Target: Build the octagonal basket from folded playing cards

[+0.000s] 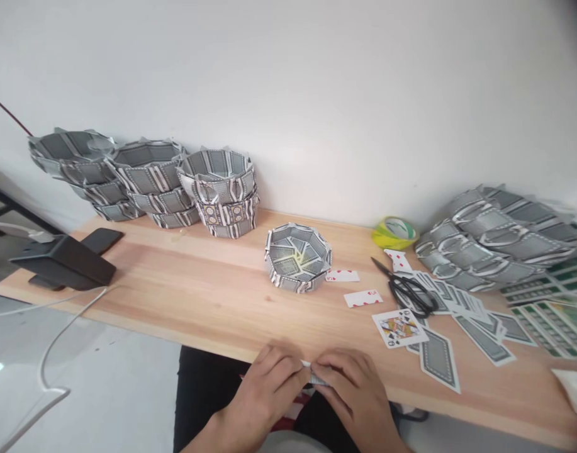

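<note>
At the front edge of the table, my left hand (274, 387) and my right hand (357, 390) pinch a playing card (316, 376) between them. The card looks folded narrow, and my fingers cover most of it. Beyond my hands stands a low round bowl (297, 283) made of folded playing cards, with grey patterned backs and a little yellow on its floor. Two cut or folded card pieces (364, 298) lie to the right of the bowl. A queen card (400, 328) lies face up closer to my right hand.
Black scissors (413, 296) rest on loose cards (439, 358). Behind them sits a yellow tape roll (394, 233). Stacked card bowls stand at back left (219, 189) and right (486, 245). A black charging block (64, 261), with white cables, and a phone (102, 240) lie at left.
</note>
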### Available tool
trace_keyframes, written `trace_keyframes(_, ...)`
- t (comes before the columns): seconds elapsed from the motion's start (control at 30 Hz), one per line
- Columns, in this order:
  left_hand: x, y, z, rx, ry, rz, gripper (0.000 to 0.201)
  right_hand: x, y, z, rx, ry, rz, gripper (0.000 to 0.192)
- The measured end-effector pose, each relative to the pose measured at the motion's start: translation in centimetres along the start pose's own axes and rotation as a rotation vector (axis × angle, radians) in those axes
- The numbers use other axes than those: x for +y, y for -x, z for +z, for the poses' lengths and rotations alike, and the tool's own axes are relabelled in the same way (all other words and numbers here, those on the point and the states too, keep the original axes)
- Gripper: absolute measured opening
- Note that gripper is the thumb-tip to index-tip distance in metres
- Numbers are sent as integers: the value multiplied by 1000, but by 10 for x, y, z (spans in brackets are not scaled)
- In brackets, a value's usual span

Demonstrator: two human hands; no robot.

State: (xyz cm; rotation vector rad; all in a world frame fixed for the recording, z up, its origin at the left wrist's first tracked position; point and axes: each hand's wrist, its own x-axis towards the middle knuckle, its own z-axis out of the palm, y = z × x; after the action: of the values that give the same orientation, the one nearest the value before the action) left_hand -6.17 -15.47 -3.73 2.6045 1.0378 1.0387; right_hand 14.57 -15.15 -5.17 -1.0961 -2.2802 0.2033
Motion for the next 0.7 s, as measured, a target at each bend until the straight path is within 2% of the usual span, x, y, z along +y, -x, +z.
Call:
trace_keyframes(0.2, -5, -12, 15, 10, 13, -13, 17, 3, -8, -4, 68, -102, 37, 14)
trace_keyframes(0.43, -16, -32, 21, -35, -51, 38, 15, 13, -23, -9, 50, -102, 71, 20)
trace_keyframes(0.7, -17, -38, 15, -99, 241, -121, 28, 14, -26, -6, -3, -130, 92, 26)
